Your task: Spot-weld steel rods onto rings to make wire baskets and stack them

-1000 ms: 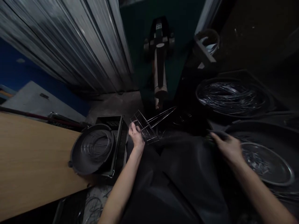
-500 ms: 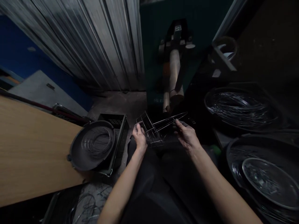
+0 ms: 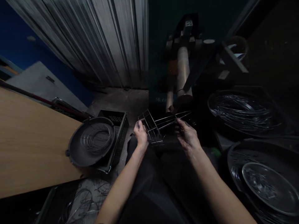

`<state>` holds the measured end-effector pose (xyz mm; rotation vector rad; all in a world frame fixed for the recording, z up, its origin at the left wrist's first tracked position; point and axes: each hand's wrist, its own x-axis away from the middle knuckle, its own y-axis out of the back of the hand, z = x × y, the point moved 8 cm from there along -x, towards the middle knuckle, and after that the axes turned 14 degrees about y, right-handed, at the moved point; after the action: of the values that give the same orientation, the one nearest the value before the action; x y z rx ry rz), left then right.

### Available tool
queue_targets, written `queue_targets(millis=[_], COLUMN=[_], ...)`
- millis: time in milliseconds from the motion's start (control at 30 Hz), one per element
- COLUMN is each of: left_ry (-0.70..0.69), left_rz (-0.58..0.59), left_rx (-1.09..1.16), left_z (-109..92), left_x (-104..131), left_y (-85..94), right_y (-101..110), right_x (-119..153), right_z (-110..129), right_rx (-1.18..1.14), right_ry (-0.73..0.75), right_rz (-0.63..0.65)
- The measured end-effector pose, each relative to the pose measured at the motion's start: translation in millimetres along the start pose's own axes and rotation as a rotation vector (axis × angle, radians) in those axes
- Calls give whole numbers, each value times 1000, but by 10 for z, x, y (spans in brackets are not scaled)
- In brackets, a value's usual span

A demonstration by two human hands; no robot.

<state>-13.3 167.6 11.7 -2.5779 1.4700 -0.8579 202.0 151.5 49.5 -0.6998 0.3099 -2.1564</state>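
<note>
Between my hands, above my lap, is a thin metal wire frame made of several bent rods, with a long pointed part reaching to the right. My left hand is closed on the frame's left side, thumb up. With thumb and fingers pinched, my right hand grips the pointed part near its right end. Just beyond the frame stands a machine with a pale cylindrical arm pointing down toward it.
At left, a round dark basin with wire rings rests on a dark plastic crate beside a wooden board. On the right are a basin of wire pieces and a larger basin holding a clear round dish. Corrugated metal stands behind.
The view has shifted slightly, so the machine appears further right. Both hands keep their grip on the wire frame, which has barely moved relative to them.
</note>
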Motion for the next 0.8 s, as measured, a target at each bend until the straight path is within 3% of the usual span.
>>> queue_targets(millis=[467, 800], left_ry=[74, 102], left_rz=[39, 65], left_rx=[48, 95], left_z=[-68, -116], left_x=[-16, -130], left_y=[-77, -152], right_y=[-100, 214], right_x=[-45, -3], right_z=[7, 63], right_rx=[18, 31], right_ry=[-25, 8], right_rz=[24, -33])
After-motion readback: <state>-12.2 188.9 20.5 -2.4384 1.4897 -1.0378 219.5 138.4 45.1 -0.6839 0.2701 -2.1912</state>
